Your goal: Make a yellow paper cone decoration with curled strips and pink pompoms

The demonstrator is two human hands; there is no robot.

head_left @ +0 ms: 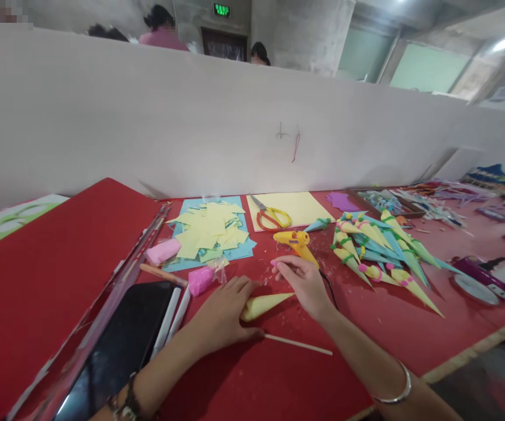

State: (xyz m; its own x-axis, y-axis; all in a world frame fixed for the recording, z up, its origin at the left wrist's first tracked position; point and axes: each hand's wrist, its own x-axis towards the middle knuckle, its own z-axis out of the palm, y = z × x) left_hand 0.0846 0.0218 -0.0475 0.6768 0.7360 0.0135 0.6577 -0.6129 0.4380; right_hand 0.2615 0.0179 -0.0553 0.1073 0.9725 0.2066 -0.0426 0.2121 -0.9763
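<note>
My left hand (226, 310) curls around the wide end of a pale yellow paper cone (266, 306), which lies on the red table with its tip pointing right. My right hand (305, 286), just above that tip, pinches a small pink piece (274, 263), perhaps soft clay, between thumb and fingertips. A thin pale stick (298, 345) lies below the cone, one end close to my left thumb. Behind my right hand rests a yellow glue gun (294, 238) with a black cord. Pink clay in a plastic wrapper (200, 282) sits beyond my left hand.
Yellow and blue paper pieces (208, 228) are piled behind, beside scissors (274, 217) on yellow sheets. Finished-looking decorated cones (379, 245) heap at right. A black phone-like slab (121, 345) lies left. A white partition (217, 128) stands behind; people sit beyond it.
</note>
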